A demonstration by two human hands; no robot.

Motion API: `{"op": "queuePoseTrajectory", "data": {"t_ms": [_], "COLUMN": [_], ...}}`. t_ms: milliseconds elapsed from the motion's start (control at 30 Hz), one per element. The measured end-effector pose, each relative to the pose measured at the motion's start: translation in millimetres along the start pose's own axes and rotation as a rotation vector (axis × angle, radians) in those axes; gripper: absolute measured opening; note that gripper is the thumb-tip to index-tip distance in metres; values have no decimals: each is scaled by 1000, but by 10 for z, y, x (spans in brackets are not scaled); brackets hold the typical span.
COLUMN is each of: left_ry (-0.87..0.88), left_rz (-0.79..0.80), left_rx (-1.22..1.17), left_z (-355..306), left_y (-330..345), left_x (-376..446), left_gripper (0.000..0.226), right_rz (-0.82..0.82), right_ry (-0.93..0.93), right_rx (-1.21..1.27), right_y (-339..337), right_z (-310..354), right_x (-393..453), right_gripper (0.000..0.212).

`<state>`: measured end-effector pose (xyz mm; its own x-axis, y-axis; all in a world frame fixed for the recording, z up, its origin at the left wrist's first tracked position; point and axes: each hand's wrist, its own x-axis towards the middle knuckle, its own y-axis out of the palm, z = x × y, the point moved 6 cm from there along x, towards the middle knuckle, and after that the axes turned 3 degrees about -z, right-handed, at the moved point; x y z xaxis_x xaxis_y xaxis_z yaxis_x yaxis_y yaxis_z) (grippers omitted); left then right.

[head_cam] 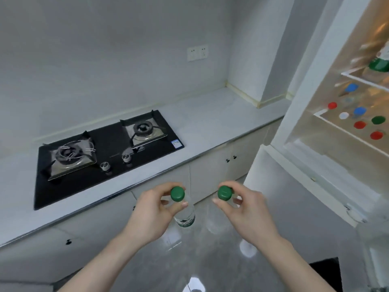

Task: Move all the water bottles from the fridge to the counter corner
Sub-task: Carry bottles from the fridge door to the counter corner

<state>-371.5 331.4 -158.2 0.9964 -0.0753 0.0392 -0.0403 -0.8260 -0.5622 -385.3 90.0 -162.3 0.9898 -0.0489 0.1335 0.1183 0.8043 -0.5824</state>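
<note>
Head view, room: kitchen, pale table (210,121) with hob (105,152), fridge (341,114) open at right.
Left grip (151,213): pinching green-capped bottle (182,209) by the neck, axis hanging vertical.
Right grip (246,213): pinching second bottle (224,193) likewise.
Key relation: table corner (237,95) lies ahead, up-right; right hand nearer.
Remaining: more caps on fridge shelves.

A counter (210,123) crosses from 8 o'clock to 2 o'clock, a stove (105,154) set into it at 10 o'clock. An open fridge (336,123) stands at 3 o'clock, bottles (360,124) on its shelves. Two hands at 6 o'clock, left hand (153,213) beside right hand (248,213), each hold a bottle upright over the floor (210,260)
</note>
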Motion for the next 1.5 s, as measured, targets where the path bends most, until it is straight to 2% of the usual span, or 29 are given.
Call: {"op": "queuePoseTrajectory", "data": {"t_ms": [333, 700, 1000, 1300, 1500], "left_ry": [-183, -344, -492, -683, -727], "left_rz": [-331, -597, -836, -1044, -1162], "left_rx": [6, -24, -36, 35, 57], "left_z": [944, 1839, 2382, 2829, 3028], "left_y": [-1690, -3164, -3944, -4451, -4834], "left_x": [-623, -1553, -2239, -2515, -2590], "left_gripper": [25, 24, 23, 25, 21], "right_rz": [256, 494, 747, 978, 1090], "right_ry": [-209, -436, -560, -630, -737], "right_rx": [69, 128, 206, 232, 241], "right_y": [1550, 3253, 4380, 5428, 6030], "right_z": [1285, 2724, 3655, 4156, 4609], "right_x": [300, 46, -148, -60, 71], "right_gripper": [25, 21, 25, 25, 26]}}
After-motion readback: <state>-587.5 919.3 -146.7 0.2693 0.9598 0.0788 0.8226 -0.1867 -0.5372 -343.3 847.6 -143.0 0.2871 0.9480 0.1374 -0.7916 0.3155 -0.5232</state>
